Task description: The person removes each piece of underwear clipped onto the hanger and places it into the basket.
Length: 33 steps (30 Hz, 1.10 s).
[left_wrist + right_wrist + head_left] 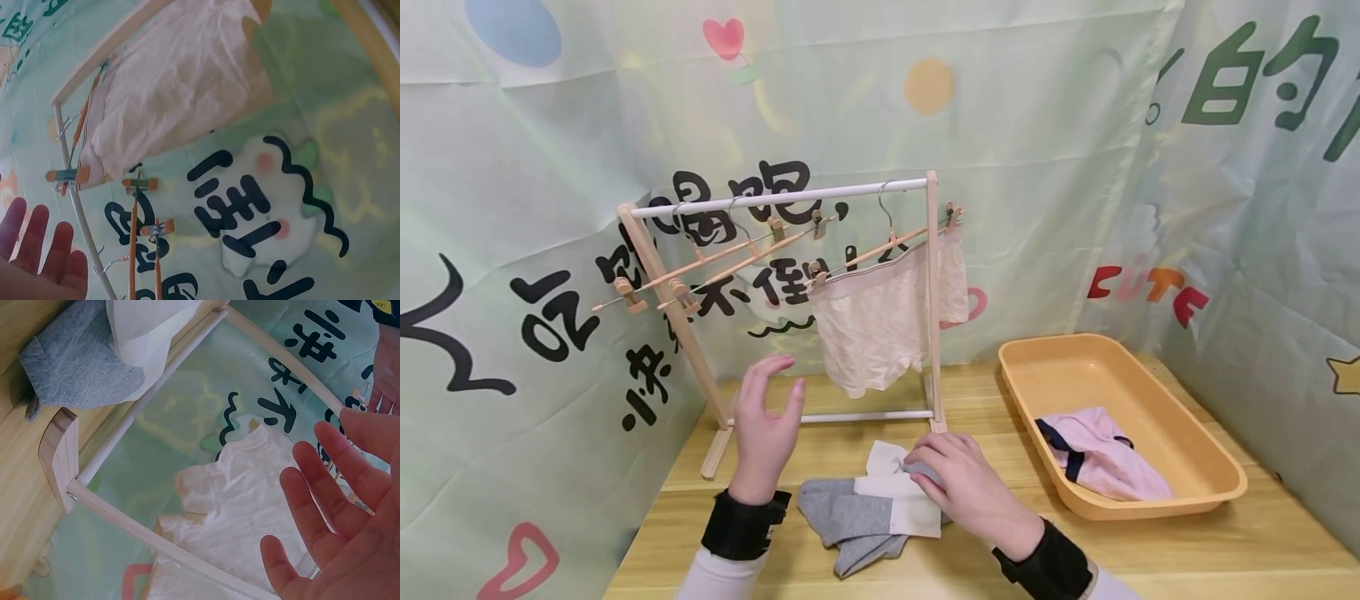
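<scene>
My right hand is over a pile of grey-and-white cloth, sock-like in shape, lying on the table. In the right wrist view its fingers are spread and bent slightly, with nothing gripped. My left hand is raised in front of the wooden drying rack, thumb apart from fingers, holding nothing. Pale underpants hang on the rack from a clip hanger. Two bare clip hangers hang to their left. The left wrist view shows the left fingers near the rack.
At the right stands an orange-yellow basin with a pink garment trimmed in dark navy inside. A printed cloth backdrop rises close behind the rack and along both sides of the wooden table.
</scene>
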Available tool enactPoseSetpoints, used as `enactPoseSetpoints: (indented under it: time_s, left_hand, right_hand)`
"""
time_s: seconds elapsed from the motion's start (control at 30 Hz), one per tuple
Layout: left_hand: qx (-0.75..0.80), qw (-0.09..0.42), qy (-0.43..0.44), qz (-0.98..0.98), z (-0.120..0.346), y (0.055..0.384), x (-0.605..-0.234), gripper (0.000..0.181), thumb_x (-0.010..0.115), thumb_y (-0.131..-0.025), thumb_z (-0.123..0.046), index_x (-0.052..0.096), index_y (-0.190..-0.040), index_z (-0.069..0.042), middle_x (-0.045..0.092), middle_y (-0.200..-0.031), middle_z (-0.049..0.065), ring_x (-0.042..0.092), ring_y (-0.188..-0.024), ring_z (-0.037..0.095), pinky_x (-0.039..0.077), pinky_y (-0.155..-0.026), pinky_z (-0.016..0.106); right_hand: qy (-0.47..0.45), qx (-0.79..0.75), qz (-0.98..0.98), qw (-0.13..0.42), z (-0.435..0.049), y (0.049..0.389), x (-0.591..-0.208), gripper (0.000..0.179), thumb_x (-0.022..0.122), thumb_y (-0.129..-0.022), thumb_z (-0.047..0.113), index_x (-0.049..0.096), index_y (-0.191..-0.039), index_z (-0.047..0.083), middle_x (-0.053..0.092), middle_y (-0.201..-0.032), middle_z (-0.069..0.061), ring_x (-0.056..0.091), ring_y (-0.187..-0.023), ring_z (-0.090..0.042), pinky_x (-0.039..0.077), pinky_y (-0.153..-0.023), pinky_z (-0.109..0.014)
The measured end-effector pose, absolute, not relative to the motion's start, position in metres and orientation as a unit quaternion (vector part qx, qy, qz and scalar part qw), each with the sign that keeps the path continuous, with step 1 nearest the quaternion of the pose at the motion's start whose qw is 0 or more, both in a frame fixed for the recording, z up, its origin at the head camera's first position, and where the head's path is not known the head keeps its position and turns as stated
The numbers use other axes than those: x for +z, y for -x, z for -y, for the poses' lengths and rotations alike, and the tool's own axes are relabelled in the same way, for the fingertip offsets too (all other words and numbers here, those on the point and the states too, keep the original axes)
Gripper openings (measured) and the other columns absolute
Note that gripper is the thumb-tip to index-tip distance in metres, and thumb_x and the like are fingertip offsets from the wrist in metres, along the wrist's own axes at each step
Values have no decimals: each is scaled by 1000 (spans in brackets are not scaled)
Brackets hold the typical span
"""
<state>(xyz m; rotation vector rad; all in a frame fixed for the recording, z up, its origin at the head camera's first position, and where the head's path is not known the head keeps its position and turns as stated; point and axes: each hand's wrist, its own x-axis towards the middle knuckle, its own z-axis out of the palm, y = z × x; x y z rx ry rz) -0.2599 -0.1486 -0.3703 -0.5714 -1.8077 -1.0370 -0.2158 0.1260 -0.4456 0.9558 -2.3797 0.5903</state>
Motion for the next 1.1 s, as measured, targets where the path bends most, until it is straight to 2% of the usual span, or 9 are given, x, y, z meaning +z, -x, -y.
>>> enactPoseSetpoints:
  time_s: [0.5,0.8,0.97,1.1]
  left_hand:
    - [-410,392,270,778,133,248,-396,35,67,-86,-8,61,-121,-6,61,-124,11,50,-118,21,43,-100,47]
    - [-378,318,275,825,128,250,-410,39,67,-87,-17,59,-124,-7,59,-128,15,48,-120,24,44,-99,52]
    - [-357,283,278,846,126,251,-419,38,66,-89,-22,59,-125,-12,60,-126,10,49,-119,23,45,-96,52]
    - [-346,274,279,853,124,252,-423,36,66,-89,-26,60,-123,-15,63,-121,6,51,-115,21,48,-93,50]
  right_hand:
    - [-353,217,879,238,-124,216,-448,15,67,-88,20,65,-103,22,59,-103,5,52,-101,-15,42,-87,-48]
    - [-359,197,886,216,-123,217,-456,17,65,-90,28,63,-107,25,58,-107,8,52,-103,-13,43,-89,-45]
    - [-370,184,891,186,-121,217,-462,26,65,-89,33,60,-113,24,58,-113,6,52,-105,-15,44,-88,-50]
    - [-374,179,897,154,-121,217,-467,37,68,-86,34,58,-120,22,57,-119,3,52,-109,-17,44,-90,-53]
